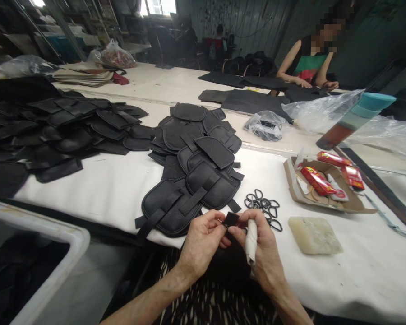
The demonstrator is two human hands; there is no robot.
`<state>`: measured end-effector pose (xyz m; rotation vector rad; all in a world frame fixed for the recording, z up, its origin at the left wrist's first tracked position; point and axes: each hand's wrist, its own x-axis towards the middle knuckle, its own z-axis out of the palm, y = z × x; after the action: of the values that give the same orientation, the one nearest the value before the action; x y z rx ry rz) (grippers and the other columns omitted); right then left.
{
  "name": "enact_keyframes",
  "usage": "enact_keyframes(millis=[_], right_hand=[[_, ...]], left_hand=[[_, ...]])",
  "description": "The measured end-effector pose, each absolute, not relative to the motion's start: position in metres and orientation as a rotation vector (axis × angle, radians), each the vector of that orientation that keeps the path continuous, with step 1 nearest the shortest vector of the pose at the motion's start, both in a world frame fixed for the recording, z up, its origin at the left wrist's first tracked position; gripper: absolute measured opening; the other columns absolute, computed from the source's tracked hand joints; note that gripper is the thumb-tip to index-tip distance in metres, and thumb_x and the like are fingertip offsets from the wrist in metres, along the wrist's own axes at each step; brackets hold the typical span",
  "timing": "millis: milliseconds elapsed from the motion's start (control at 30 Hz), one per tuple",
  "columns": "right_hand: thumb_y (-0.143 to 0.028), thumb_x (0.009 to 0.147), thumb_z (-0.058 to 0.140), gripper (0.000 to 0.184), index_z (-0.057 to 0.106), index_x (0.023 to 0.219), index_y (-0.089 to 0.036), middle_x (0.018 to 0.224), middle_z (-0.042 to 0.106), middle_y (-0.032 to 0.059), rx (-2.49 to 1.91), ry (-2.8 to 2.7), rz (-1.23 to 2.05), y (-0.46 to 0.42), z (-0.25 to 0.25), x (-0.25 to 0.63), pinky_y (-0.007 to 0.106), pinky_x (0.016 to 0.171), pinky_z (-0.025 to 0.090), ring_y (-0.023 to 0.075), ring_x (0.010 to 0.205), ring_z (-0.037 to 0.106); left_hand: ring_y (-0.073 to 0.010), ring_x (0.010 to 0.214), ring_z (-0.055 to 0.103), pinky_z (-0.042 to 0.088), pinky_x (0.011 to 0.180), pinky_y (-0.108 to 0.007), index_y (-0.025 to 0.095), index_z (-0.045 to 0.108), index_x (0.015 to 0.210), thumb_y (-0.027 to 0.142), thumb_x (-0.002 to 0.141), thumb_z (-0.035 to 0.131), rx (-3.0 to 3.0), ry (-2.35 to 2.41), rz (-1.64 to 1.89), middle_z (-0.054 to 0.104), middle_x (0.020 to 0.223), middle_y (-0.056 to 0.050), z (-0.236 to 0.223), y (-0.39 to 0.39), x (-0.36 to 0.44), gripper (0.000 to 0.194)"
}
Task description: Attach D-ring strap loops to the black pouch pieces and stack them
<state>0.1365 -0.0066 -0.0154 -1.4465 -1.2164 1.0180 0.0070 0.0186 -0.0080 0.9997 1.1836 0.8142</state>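
In a dim workroom, a long white table [101, 194] carries a dark heap [61, 122] at left and a stack of black pads [196, 158] mid-table. A co-worker [313, 63] sits across it, at right. A white bin [79, 232] stands at lower left. On the right are a tilted bottle [352, 119], an open box [311, 203] of red packets [318, 180] and a pale block [314, 234]. The left hand [203, 239] pinches a black tab [232, 219] over the lap; the right hand [264, 239], its fingertips at the tab too, grips a white handle [252, 241]. Black rings [262, 205] lie just beyond it.
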Motion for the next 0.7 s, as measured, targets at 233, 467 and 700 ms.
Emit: enact_keyframes(millis=[233, 467, 700], right_hand=[[-0.028, 0.080, 0.060, 0.014, 0.047, 0.080, -0.023, 0.071, 0.054, -0.0042, -1.471, -1.255, 0.990, -0.008, -0.018, 0.137, 0.022, 0.051, 0.039, 0.0117, 0.057, 0.047], [-0.027, 0.079, 0.064, 0.015, 0.049, 0.080, -0.023, 0.081, 0.062, -0.0018, -1.491, -1.261, 0.833, 0.001, -0.013, 0.148, 0.023, 0.057, 0.043, 0.0129, 0.065, 0.054], [-0.015, 0.085, 0.054, 0.009, 0.050, 0.085, -0.023, 0.090, 0.064, 0.0020, -1.227, -1.512, 0.695, -0.008, -0.006, 0.141, 0.024, 0.065, 0.051, 0.0144, 0.078, 0.062]], left_hand=[[-0.0142, 0.055, 0.062, 0.051, 0.056, -0.025, 0.017, 0.058, 0.086, 0.019, 0.077, 0.053, 1.086, 1.222, 0.825, 0.061, 0.064, 0.001, -0.008, 0.017, 0.007, 0.011], [-0.0073, 0.041, 0.050, 0.038, 0.039, -0.016, 0.019, 0.060, 0.083, 0.036, 0.078, 0.062, 1.152, 1.323, 0.796, 0.058, 0.059, 0.003, 0.010, 0.004, -0.012, 0.018], [-0.0166, 0.050, 0.064, 0.049, 0.041, -0.023, 0.008, 0.065, 0.079, 0.058, 0.079, 0.050, 0.299, 0.763, 0.300, 0.069, 0.071, -0.011, -0.005, 0.008, -0.020, 0.052]])
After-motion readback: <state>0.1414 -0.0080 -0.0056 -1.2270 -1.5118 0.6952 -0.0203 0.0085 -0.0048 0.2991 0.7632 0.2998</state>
